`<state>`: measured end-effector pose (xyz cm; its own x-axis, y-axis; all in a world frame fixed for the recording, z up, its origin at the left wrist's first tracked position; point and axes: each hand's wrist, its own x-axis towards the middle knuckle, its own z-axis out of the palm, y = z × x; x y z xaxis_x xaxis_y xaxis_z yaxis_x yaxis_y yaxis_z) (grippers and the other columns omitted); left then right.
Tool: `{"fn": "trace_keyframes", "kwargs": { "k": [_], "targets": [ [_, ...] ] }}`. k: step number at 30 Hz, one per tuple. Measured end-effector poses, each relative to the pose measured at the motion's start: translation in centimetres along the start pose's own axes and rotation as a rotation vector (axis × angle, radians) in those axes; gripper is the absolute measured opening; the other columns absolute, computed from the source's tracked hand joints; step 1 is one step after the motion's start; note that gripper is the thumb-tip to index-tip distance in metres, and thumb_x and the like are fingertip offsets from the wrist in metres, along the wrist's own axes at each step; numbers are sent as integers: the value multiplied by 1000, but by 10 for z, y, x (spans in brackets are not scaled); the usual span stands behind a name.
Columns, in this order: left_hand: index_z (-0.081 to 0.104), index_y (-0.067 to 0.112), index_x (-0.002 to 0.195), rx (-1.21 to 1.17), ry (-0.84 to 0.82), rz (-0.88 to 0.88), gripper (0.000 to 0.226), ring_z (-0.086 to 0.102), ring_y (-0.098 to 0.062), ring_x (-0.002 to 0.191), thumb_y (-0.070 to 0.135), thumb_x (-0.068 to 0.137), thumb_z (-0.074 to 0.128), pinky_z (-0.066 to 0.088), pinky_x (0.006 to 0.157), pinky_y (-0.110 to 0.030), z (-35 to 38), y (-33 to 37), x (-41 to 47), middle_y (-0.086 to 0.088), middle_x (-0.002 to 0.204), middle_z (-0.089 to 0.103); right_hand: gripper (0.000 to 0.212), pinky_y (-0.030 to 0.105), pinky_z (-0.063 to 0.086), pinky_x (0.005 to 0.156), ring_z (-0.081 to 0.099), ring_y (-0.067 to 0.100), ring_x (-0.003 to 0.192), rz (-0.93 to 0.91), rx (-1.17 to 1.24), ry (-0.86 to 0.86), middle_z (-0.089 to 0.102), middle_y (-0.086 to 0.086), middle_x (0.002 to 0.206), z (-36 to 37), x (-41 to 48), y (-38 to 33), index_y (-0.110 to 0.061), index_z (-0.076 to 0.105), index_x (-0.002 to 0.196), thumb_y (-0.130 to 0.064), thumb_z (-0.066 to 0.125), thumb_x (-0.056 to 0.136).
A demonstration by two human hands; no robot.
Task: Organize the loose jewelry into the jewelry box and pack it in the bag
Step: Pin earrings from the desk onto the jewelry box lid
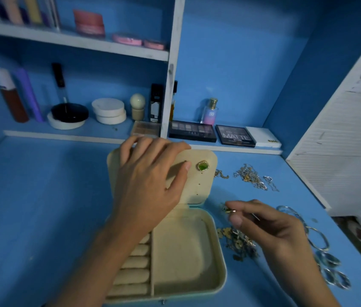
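A cream, round-cornered jewellery box [197, 284] lies open at the lower centre of the frame on a blue painted worktop [31, 207]. Its lid [206, 185] stands raised behind it. The left hand [150, 180] holds the lid, its four fingers bent over the top edge and the thumb pressing the inner face. One green-stone earring with a gold rim [202, 166] is pinned to the lid just right of the thumb. Five padded ring rolls [134, 263] show in the box's left section, partly hidden by the forearm.

At lower right, the right hand [270, 229] has a narrow grip, pinching one small gold earring [229, 210] between thumb and forefinger above the worktop. Just below it lies one tangled heap of gold chains [239, 242]. One heap of silver chains [252, 177] lies right of the lid. Silver hoops [316, 240] trail along the right edge.
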<state>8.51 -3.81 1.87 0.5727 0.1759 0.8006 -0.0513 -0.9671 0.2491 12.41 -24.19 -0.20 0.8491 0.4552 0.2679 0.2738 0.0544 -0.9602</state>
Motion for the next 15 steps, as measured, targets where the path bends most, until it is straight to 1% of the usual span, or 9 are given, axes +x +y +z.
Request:
{"fn": "trace_keyframes", "kwargs": {
  "k": [2, 5, 7, 9, 12, 15],
  "targets": [
    [69, 18, 104, -10, 9, -3, 24, 51, -19, 89, 30, 87, 55, 29, 92, -33, 0, -1, 0, 3, 91, 64, 30, 18, 52, 70, 66, 17, 75, -21, 13, -7, 69, 10, 77, 8, 5, -7, -19, 78, 79, -38, 76, 57],
    [70, 18, 109, -14, 21, -7, 28, 49, -18, 90, 29, 86, 57, 31, 90, -32, 1, -4, -1, 1, 92, 63, 23, 24, 52, 75, 65, 19, 78, -154, -133, -42, 70, 3, 80, 20, 13, -15, -25, 76, 84, -38, 71, 65],
    [70, 18, 109, -16, 26, -10, 29, 50, -17, 91, 28, 85, 58, 31, 95, -33, 0, -4, 0, 2, 92, 65, 20, 26, 50, 76, 63, 15, 79, -274, -257, -35, 69, -6, 83, 29, 19, -20, -27, 75, 90, -34, 69, 73],
    [69, 20, 108, -18, 29, -21, 27, 55, -13, 94, 28, 84, 58, 27, 105, -36, -1, -5, -1, 6, 93, 67, 18, 24, 48, 77, 62, 11, 81, -425, -378, 1, 68, -12, 87, 37, 25, -23, -24, 73, 96, -25, 70, 79],
    [70, 22, 103, -34, 35, -35, 25, 56, -9, 95, 27, 84, 56, 24, 110, -42, -2, -5, -1, 10, 94, 68, 22, 20, 46, 81, 60, 9, 90, -648, -545, 85, 66, -8, 94, 47, 36, -26, -23, 68, 101, -14, 69, 81],
    [71, 23, 101, -54, 34, -34, 23, 57, -9, 95, 26, 82, 58, 24, 110, -42, -2, -5, 0, 11, 93, 67, 17, 24, 45, 79, 56, 16, 91, -781, -659, 178, 63, 2, 97, 50, 45, -24, -16, 71, 98, -10, 67, 83]
  ]
}}
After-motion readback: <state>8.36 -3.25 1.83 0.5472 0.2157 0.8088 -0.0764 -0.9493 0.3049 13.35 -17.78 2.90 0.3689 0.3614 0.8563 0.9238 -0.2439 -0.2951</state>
